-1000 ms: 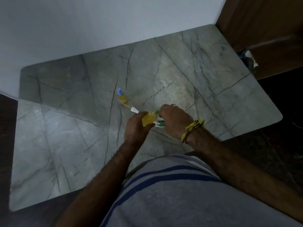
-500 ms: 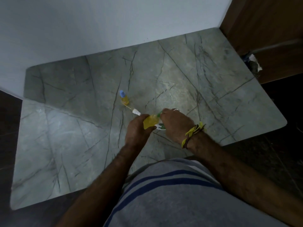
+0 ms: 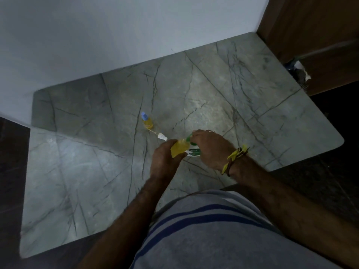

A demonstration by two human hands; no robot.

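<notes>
Over the grey marble table (image 3: 242, 105), my left hand (image 3: 165, 160) grips a yellow pouch of liquid (image 3: 179, 148) with a white and green label. My right hand (image 3: 210, 149) pinches the pouch's green top end (image 3: 189, 135), with a yellow thread band on its wrist. A small bottle of yellow liquid with a blue cap (image 3: 146, 121) stands on the table beyond my hands. A white cap (image 3: 162, 136) lies between that bottle and the pouch, apparently joined to the bottle by a thin tube.
A pale wall runs along the table's far edge. A wooden panel (image 3: 314, 35) stands at the far right, with a dark bundle and white paper (image 3: 299, 70) beside the table's right corner. Dark floor surrounds the table.
Both hands hold the pouch as before, hardly shifted. The view has drifted slightly.
</notes>
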